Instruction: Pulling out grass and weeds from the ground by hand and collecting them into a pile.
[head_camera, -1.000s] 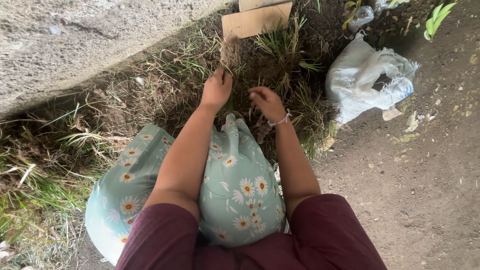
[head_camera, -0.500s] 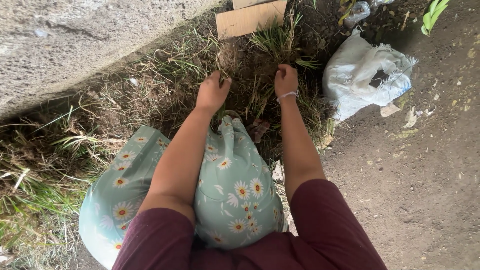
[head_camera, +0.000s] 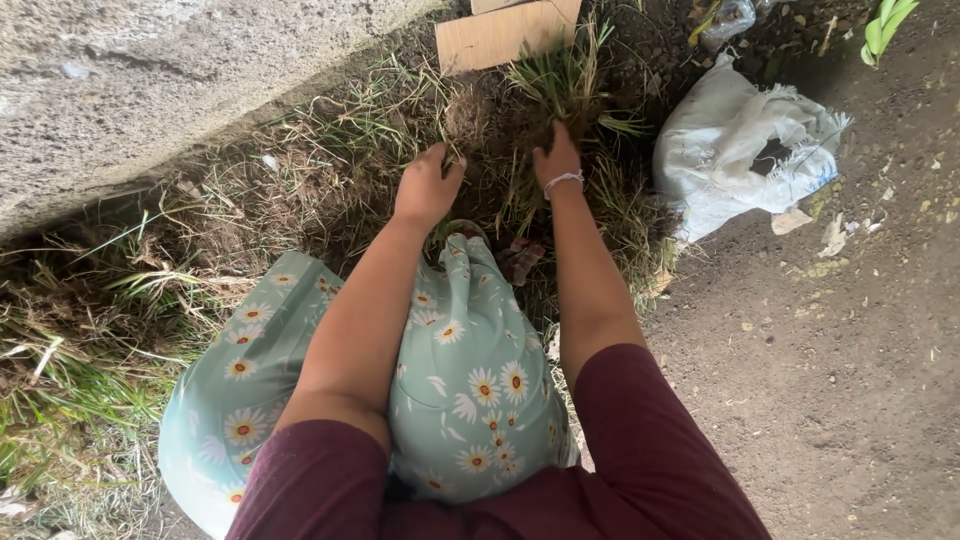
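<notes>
- We see our left hand (head_camera: 426, 187) low in the weeds, its fingers curled around a dry, brownish clump of roots and stems (head_camera: 462, 112) that stands just above the knuckles; the grip looks closed on that clump.
- Our right hand (head_camera: 556, 160) reaches further up into a green grass tuft (head_camera: 562, 82), fingers buried among the blades at its base. The grip seems to close on the tuft, but the fingertips are hidden.
- A thin white bracelet (head_camera: 563, 180) circles the right wrist.
- Both tufts grow in the strip of soil and grass between the grey concrete wall (head_camera: 150, 80) on the left and the bare dirt ground (head_camera: 840, 360) on the right.
- A flat, pale brown piece of cardboard (head_camera: 505, 35) lies at the top edge, just beyond the green tuft.
- A crumpled white woven sack (head_camera: 745, 145), frayed at its open mouth, lies on the ground to the right of the grass, near the right hand but apart from it.
- Below the arms spreads a light green dress with daisies (head_camera: 470, 370), and maroon sleeves (head_camera: 650, 450) cover the upper arms.
</notes>
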